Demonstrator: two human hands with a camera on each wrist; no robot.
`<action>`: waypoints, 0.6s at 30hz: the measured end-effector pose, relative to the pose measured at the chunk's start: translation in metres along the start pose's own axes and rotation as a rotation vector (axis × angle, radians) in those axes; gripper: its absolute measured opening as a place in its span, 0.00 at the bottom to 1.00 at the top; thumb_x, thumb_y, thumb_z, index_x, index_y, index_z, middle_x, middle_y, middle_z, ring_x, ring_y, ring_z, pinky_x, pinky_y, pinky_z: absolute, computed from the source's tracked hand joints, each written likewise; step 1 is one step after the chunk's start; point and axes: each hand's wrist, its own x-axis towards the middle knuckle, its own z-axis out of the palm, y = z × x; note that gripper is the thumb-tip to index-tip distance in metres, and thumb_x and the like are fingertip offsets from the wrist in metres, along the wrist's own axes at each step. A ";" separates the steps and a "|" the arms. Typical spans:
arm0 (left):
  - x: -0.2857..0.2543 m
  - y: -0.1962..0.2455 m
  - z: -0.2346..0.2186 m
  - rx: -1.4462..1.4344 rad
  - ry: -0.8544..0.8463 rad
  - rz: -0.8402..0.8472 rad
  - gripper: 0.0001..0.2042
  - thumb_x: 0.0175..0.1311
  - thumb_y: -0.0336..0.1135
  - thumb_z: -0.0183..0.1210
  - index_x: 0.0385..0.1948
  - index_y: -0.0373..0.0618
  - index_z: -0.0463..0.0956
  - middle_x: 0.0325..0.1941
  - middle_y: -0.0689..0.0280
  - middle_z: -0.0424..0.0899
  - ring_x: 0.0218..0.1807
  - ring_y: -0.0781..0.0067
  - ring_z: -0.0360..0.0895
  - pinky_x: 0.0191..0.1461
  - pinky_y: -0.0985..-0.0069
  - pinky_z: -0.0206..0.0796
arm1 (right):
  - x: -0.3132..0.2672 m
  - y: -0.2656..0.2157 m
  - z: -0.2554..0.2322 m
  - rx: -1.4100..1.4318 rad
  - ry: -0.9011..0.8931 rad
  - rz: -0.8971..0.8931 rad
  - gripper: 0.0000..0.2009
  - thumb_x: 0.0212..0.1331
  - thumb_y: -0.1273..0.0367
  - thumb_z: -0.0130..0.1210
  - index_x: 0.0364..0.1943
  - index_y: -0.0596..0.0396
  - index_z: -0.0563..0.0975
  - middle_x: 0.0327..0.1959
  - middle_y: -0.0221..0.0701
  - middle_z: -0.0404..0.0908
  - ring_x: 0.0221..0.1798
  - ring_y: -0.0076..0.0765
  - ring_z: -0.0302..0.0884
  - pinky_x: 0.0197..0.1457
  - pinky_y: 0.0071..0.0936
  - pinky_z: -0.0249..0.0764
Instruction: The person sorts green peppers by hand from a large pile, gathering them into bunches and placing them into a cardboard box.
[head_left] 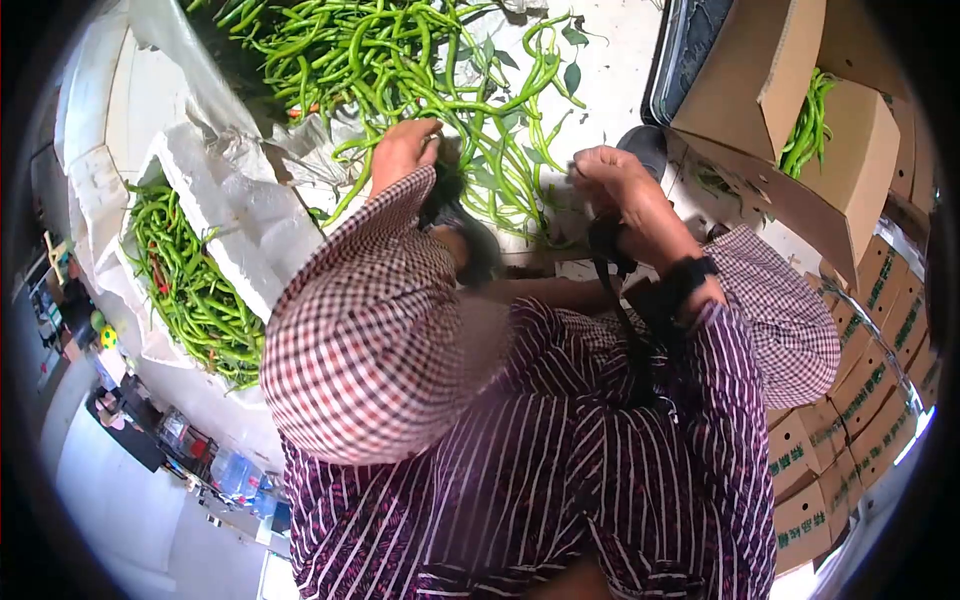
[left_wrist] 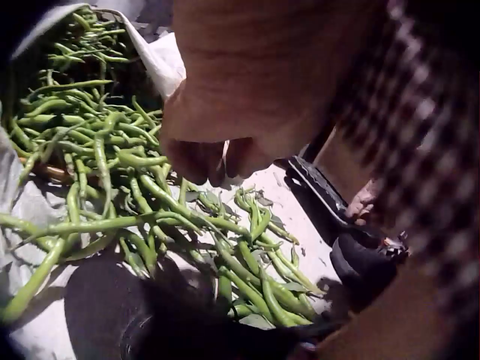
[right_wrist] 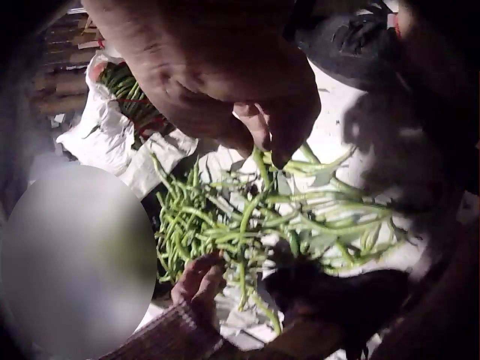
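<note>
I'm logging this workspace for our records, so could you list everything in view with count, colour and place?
Green peppers: too many to count, green, heaped ahead, at left and in the open box
Leaves: several, green, among the heap
White sacking: count unclear, whitish, around the left peppers
Open box: one, brown, upper right
Cartons: several, brown with green print, right
Rimmed object: one, dark, beside the open box; identity unclear
Shoe: at least one, black, near the right hand
Checked sleeves: two, red-white-dark, on the arms
Striped top: one, dark purple and white, on the person
Left hand: one, bare, at the heap
Right hand: one, bare, right of the heap
</note>
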 end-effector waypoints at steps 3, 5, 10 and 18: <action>0.032 0.011 0.021 0.204 -0.051 0.213 0.18 0.50 0.29 0.58 0.46 0.45 0.74 0.44 0.59 0.77 0.48 0.54 0.71 0.52 0.63 0.64 | 0.059 0.017 -0.007 -0.095 0.016 -0.050 0.09 0.57 0.66 0.53 0.37 0.58 0.76 0.23 0.25 0.75 0.26 0.25 0.70 0.32 0.23 0.69; 0.052 0.005 0.047 0.374 -0.053 0.335 0.18 0.45 0.28 0.58 0.42 0.47 0.74 0.41 0.62 0.76 0.46 0.58 0.70 0.47 0.64 0.62 | 0.102 0.024 -0.013 -0.165 0.057 -0.090 0.11 0.54 0.66 0.55 0.38 0.58 0.76 0.22 0.27 0.76 0.26 0.29 0.73 0.32 0.27 0.70; 0.072 -0.006 0.067 0.436 -0.110 0.341 0.11 0.46 0.27 0.55 0.34 0.47 0.75 0.31 0.63 0.73 0.42 0.60 0.70 0.43 0.64 0.58 | 0.146 0.038 0.013 -0.956 0.344 -0.217 0.15 0.44 0.61 0.59 0.34 0.54 0.78 0.28 0.44 0.79 0.38 0.54 0.79 0.42 0.42 0.73; 0.097 0.026 -0.015 -1.101 0.234 -0.323 0.09 0.68 0.32 0.50 0.44 0.37 0.71 0.32 0.65 0.78 0.34 0.77 0.76 0.41 0.80 0.69 | 0.165 0.069 -0.011 -0.963 0.553 -0.557 0.10 0.46 0.65 0.57 0.24 0.58 0.73 0.25 0.41 0.76 0.26 0.46 0.74 0.34 0.38 0.73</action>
